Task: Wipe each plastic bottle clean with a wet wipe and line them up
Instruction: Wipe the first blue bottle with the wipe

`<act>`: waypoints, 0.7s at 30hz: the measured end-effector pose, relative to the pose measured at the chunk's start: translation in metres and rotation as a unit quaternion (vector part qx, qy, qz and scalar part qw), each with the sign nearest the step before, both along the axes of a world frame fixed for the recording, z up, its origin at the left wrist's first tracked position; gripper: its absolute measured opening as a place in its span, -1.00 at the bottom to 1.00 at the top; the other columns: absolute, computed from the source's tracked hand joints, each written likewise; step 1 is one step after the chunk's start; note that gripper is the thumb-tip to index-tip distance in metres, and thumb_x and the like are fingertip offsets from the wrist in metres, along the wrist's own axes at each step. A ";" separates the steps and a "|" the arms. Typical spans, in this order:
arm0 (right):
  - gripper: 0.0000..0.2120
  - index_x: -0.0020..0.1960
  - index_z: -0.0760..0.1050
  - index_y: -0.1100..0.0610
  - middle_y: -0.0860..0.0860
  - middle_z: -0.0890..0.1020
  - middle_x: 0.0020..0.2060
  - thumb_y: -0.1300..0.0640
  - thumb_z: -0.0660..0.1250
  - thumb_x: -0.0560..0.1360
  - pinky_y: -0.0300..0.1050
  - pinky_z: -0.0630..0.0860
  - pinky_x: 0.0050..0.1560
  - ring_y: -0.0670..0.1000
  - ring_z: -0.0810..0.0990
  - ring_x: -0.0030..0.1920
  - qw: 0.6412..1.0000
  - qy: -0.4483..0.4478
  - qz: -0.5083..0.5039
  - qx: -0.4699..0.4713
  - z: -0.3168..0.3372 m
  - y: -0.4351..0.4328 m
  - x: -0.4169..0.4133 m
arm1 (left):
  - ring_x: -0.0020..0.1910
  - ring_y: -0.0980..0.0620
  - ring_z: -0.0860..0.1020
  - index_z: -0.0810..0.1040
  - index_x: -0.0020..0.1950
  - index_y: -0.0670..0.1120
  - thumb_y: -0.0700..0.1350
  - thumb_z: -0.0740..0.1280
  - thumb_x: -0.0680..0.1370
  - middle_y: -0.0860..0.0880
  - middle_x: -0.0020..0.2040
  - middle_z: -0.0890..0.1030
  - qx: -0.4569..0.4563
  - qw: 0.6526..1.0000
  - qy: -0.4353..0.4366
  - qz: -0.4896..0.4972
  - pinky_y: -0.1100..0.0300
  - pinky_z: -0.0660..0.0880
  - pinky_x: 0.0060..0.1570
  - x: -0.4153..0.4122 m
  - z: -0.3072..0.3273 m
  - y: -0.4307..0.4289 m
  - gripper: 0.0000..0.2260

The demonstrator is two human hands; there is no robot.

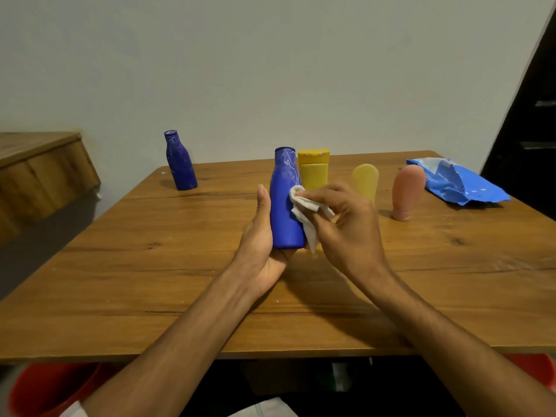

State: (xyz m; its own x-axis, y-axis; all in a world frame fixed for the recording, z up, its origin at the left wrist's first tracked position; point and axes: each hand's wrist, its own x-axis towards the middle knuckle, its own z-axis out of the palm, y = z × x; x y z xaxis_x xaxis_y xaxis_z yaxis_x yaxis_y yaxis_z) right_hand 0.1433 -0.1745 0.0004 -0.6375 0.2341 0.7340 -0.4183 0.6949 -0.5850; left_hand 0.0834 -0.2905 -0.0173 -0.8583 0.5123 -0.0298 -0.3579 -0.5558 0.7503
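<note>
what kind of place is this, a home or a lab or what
Probably a room in a home, not a lab: a wood-grain table against a bare painted wall, an opened wet-wipe pack lying on it, and a red tub underneath.

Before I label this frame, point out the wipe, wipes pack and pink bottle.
wipe (302, 206): head view, bunched middle.
wipes pack (457, 185): head view, blue front.
pink bottle (407, 192): head view, mid-body.

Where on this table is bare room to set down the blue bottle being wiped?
Bare wood lies between the far blue bottle and the held blue bottle, and across the near left of the table. Crowded: back right, where yellow bottle, yellow tube, pink tube and wipe pack sit close.
</note>
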 end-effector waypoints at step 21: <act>-0.76 0.08 0.63 0.06 -0.02 0.63 0.09 0.16 0.44 0.41 -0.29 0.54 0.08 -0.19 0.51 0.20 0.991 -0.110 0.074 0.008 -0.003 -0.005 0.005 | -0.10 -0.10 0.65 0.46 0.35 -0.16 0.26 0.24 0.56 -0.16 -0.05 0.65 0.036 0.998 -0.059 -0.010 0.00 0.64 -0.11 -0.005 0.005 -0.006 -0.43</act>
State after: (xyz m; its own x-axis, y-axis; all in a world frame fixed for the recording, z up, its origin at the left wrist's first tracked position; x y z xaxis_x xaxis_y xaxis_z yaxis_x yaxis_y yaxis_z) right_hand 0.1483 -0.1799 -0.0025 -0.8090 0.1157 0.5763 -0.3800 0.6451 -0.6629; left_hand 0.0783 -0.2964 -0.0120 -0.8408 0.5332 -0.0932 -0.4526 -0.5982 0.6613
